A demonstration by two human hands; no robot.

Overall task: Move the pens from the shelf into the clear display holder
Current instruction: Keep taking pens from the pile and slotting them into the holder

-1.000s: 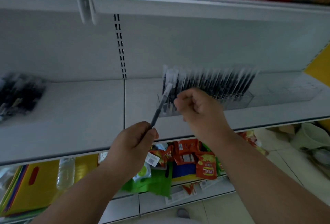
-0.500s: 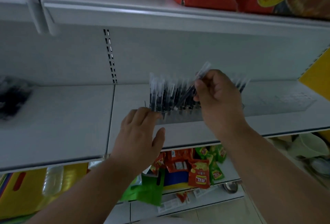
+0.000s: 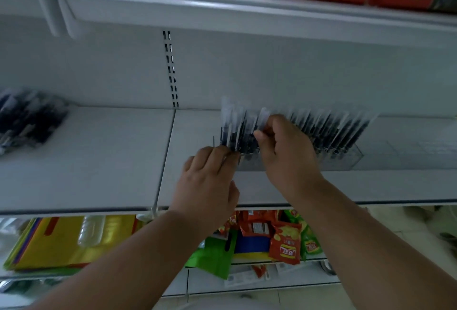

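Nearest, the left hand rests with straight fingers against the front left corner of the clear display holder on the shelf, steadying it. Just beyond, the right hand pinches one pen by its upper part, its long axis nearly upright, tip down among the racked pens. Well off to the left lies the loose pile of pens, nearer the left hand.

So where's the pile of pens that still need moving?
In the head view, the loose pens lie far left on the white shelf, well away from the clear holder.
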